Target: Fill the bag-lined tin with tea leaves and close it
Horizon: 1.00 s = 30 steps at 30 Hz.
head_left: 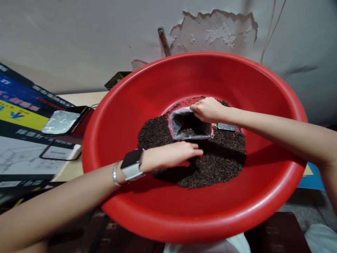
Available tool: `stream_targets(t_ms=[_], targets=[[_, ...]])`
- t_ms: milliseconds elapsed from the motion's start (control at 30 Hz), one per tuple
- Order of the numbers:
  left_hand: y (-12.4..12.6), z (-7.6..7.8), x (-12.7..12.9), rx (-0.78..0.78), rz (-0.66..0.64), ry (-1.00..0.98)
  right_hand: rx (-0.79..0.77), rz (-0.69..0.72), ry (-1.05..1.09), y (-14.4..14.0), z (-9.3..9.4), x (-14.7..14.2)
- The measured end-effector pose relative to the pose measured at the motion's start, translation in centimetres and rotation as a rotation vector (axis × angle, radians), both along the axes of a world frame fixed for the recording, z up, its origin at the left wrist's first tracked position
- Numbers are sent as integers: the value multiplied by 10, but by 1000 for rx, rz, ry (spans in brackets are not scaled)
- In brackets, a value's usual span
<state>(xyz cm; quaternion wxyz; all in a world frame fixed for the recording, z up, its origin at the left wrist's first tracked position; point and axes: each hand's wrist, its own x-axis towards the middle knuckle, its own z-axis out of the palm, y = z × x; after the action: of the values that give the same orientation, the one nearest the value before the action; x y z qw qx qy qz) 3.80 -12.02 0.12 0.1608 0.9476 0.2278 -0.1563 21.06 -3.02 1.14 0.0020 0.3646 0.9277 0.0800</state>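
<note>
A wide red plastic basin (118,116) holds a heap of dark, dry loose leaves (210,172) that look like tea. In the middle of the heap a clear plastic bag (173,124) with a boxy, squared mouth lies tilted toward me, some leaves inside it. My right hand (209,109) pinches the bag's upper rim, fingers closed. Just below the bag's mouth my left hand (181,153) is over the leaves, fingers apart and holding nothing; whether its fingertips touch the leaves is unclear. A small flat silvery piece (226,127) lies on the leaves under my right wrist.
Left of the basin, a dark container with a silvery lid (61,122) sits by a large printed carton (23,116). Another dark open box (117,80) stands behind the rim. The wall (79,42) with peeling plaster rises close behind. Dark red boxes (281,232) are below.
</note>
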Motion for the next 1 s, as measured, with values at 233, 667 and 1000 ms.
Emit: stream_targets(t_ms=[233, 667, 1000], targets=[[17, 9, -8, 631, 221, -205, -11, 6, 25, -1, 1, -1], [-18, -30, 7, -307, 134, 551, -6, -10, 56, 3, -2, 0], [-19, -33, 10, -458, 214, 297, -27, -30, 53, 0, 1, 1]])
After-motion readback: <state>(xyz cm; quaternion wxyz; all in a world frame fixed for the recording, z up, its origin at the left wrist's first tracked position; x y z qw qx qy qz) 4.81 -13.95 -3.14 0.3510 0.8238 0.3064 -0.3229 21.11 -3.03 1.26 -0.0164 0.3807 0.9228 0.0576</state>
